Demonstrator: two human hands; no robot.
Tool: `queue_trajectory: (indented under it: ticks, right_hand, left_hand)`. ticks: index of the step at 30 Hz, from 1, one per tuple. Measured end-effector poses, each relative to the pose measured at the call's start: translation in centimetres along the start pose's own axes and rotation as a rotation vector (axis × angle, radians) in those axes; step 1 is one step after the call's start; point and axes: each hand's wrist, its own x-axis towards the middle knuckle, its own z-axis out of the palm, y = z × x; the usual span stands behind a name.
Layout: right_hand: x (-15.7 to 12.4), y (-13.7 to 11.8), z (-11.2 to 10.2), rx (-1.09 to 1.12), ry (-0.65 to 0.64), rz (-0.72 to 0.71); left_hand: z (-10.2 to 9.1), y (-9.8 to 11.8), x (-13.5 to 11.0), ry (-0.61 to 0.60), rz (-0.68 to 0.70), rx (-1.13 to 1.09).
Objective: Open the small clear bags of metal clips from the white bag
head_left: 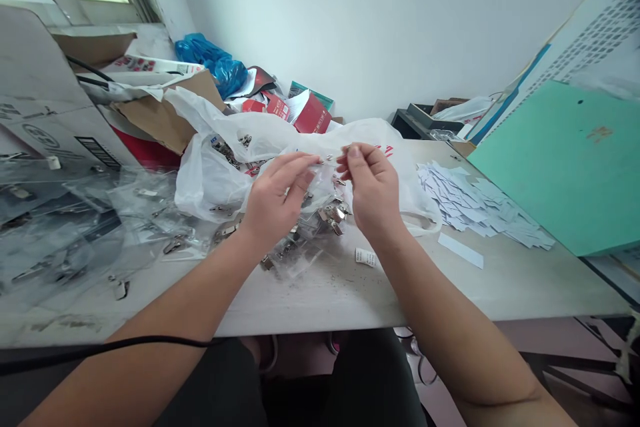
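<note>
My left hand (280, 197) and my right hand (373, 183) are raised close together over the table, fingertips pinched and facing each other. Between them is what looks like a small clear plastic bag (329, 163) with a tiny shiny bit in it, too small to make out well. Below my hands lies a pile of silvery metal clips (334, 213), some in clear bags. Behind them spreads a white plastic carrier bag (200, 180) with more metal pieces showing in its opening.
Loose clear bags (60, 233) cover the table's left side, with a single clip (119, 288) near them. White paper slips (455, 197) lie heaped at right. A small printed roll (365, 257) sits nearer me. Cardboard boxes (45, 93) stand left, a green board (555, 160) right.
</note>
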Motion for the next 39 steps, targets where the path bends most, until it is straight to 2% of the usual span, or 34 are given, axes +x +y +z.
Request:
queue_trajectory:
  ticks: [3,5,8,11,14,19,22,25,30,36,39]
  right_hand:
    - [0.7,-0.7,-0.6,0.121,0.111,-0.053]
    - [1.0,-1.4,-1.0,0.206,0.104,-0.045]
    - [1.3,-2.1,-1.2,0.334,-0.005,0.098]
    - [1.1,-1.9,-0.8,0.397,-0.098,0.313]
    - [0.7,-1.5,-0.2,0.409,-0.16,0.437]
    - [0.5,-1.5,-0.1,0.449,-0.21,0.471]
    - [0.7,-1.7,-0.5,0.498,-0.207,0.499]
    - [0.9,-1.9,-0.9,0.535,-0.21,0.509]
    - [0.9,-1.8,-0.9,0.554,-0.224,0.513]
    - [0.5,-1.1,-0.5,0.429,-0.366,0.464]
    - [0.3,-0.9,-0.3,0.394,-0.391,0.477]
  left_hand:
    - [0.2,0.0,0.1,0.042,-0.332,-0.286]
    - [0.0,-0.2,0.5,0.068,-0.479,-0.409]
    - [-0.4,-0.4,1.2,0.077,-0.637,-0.523]
    - [-0.7,-0.5,1.7,0.065,-0.716,-0.596]
    - [-0.7,-0.5,1.7,0.039,-0.738,-0.662]
    - [-0.5,-0.3,1.3,-0.011,-0.693,-0.729]
    - [-0.4,-0.1,1.3,-0.02,-0.717,-0.743]
    - [-0.2,0.2,1.3,0.001,-0.736,-0.704]
    - [0.0,0.1,1.2,0.047,-0.68,-0.587]
    - [0.2,-0.4,0.9,0.025,-0.591,-0.51]
    - [0.4,-0.8,0.8,0.015,-0.552,-0.479]
